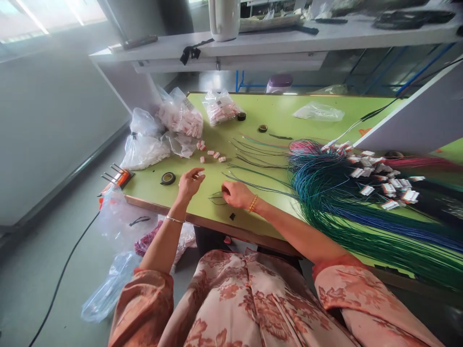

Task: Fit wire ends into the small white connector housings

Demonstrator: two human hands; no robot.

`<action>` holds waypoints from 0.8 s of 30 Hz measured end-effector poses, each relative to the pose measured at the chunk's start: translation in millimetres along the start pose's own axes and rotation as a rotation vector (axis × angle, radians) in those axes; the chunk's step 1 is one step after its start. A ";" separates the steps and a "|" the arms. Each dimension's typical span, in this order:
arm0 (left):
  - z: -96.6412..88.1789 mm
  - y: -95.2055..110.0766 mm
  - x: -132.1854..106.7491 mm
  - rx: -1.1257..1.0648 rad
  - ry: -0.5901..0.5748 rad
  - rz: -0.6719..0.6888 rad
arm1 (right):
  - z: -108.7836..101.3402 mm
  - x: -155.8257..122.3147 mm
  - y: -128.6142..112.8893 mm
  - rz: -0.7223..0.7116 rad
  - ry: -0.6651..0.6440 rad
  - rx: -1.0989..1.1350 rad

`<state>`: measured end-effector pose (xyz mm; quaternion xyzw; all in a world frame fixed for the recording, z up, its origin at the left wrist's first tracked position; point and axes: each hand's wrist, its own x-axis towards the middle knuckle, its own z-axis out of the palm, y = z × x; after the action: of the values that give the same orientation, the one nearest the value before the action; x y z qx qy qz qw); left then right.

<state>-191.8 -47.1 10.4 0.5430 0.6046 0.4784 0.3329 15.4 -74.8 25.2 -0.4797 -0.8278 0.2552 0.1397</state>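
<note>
My left hand point(190, 183) is over the near edge of the green table, its fingers pinching a small white connector point(201, 173). To its right my right hand point(238, 193) is closed around thin dark wires point(216, 197), whose ends stick out on its left side. A gap separates the two hands. Just beyond them lie several loose white-and-orange connectors point(216, 155). More wire ends point(253, 159) fan across the table from a thick bundle of green and blue wires point(314, 183) on the right.
White connectors point(388, 185) are attached among the bundled wires. Bags of connectors point(181, 115) stand at the back left, beside a clear plastic bag point(144, 144). A roll of black tape point(168, 178) lies left of my hands. An orange tool point(121, 180) with metal prongs sits at the left corner.
</note>
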 end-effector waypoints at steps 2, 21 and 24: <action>0.7 3.4 -7.9 -0.116 -0.010 -0.027 | 2.5 7.5 0.0 -0.002 -0.007 0.131; 31.3 28.9 -69.1 -0.913 -0.174 -0.401 | -9.9 -16.8 -1.9 -0.143 0.268 0.569; 37.4 33.1 -72.3 -0.936 -0.196 -0.413 | -11.7 -23.2 -1.3 -0.147 0.304 0.482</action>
<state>-132.5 -111.1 21.0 0.2478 0.3866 0.5688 0.6824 31.7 -92.0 36.0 -0.4043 -0.7454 0.3589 0.3900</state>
